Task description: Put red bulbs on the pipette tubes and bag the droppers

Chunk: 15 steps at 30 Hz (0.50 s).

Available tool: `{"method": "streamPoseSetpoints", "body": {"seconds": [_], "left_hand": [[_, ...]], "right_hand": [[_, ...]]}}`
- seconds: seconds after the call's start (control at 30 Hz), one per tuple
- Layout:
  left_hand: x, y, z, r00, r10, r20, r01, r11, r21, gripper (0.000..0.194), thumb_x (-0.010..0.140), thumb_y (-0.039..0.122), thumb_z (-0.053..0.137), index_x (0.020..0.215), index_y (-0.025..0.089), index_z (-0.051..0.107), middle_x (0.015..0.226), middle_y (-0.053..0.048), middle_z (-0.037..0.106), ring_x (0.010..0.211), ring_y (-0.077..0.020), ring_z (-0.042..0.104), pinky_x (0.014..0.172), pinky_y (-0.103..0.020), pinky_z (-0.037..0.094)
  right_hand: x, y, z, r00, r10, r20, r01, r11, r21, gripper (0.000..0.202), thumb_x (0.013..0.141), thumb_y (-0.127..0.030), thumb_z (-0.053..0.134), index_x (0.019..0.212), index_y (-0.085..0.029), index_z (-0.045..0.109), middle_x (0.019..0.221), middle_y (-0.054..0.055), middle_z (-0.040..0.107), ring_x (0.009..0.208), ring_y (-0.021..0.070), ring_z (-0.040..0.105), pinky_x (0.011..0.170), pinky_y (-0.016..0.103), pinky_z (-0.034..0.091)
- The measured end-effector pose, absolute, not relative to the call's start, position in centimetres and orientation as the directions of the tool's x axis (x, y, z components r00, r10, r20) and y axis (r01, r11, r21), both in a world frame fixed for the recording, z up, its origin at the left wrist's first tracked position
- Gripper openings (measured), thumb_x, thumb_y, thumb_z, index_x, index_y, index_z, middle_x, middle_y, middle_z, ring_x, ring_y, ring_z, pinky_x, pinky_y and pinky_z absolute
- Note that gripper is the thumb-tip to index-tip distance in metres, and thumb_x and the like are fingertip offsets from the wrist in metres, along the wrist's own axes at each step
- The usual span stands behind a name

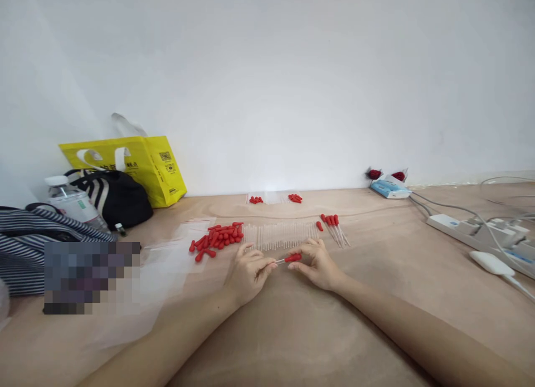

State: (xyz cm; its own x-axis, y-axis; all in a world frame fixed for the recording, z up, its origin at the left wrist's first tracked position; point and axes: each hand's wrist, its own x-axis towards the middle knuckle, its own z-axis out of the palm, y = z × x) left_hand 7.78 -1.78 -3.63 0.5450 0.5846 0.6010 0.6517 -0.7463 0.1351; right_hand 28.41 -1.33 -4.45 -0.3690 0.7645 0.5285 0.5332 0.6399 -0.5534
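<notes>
Pale wall [267, 86] rises behind a wood-toned tabletop [376, 320], and from where I stand the work sits near its middle. Take the clock from between the hands, twelve toward the wall. The left hand [249, 271] pinches a slim clear tube [281, 261] between thumb and fingertips, probably to steady it while it points toward three. That end meets a red bulb [293, 257]. The right hand [320, 266] curls thumb and fingers around the bulb; I cannot tell whether they press it or only cradle it. Holding from opposite ends would keep the two parts in line. At twelve lies a row of bare tubes [267, 236], side by side, likely so each lifts singly. Loose bulbs [221, 236] are heaped at ten, seemingly for the left hand's reach. Bulb-topped tubes [334, 221] fan out between one and two, apparently grouped apart from the bare ones. Farther out, a yellow bag [165, 169] stands at ten.
</notes>
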Motion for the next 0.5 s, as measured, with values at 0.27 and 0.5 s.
{"method": "streamPoseSetpoints", "body": {"seconds": [0.27,0.5], "left_hand": [[7.6,-1.8,-3.2,0.543,0.589,0.598,0.629,-0.757,0.175,0.025,0.083,0.032,0.049,0.103,0.021,0.058,0.083,-0.002,0.068,0.078,-0.0170,0.057,0.087,-0.040,0.031],[7.5,-1.5,-3.4,0.509,0.671,0.540,0.684,-0.696,0.220,0.028,0.078,0.031,0.054,0.103,0.020,0.057,0.097,-0.006,0.063,0.090,-0.0216,0.054,0.083,-0.040,0.037]], "right_hand": [[28.3,0.1,-4.5,-0.248,0.890,0.381,0.036,0.402,-0.915,0.032,0.074,-0.046,0.054,0.090,-0.018,0.057,0.084,0.005,0.064,0.080,0.0166,0.058,0.072,0.030,0.044],[34.6,5.5,-2.4,0.154,0.947,0.281,0.393,0.202,-0.897,0.053,0.076,-0.039,0.045,0.122,-0.013,0.038,0.078,0.005,0.063,0.074,0.0174,0.059,0.064,0.028,0.042]]}}
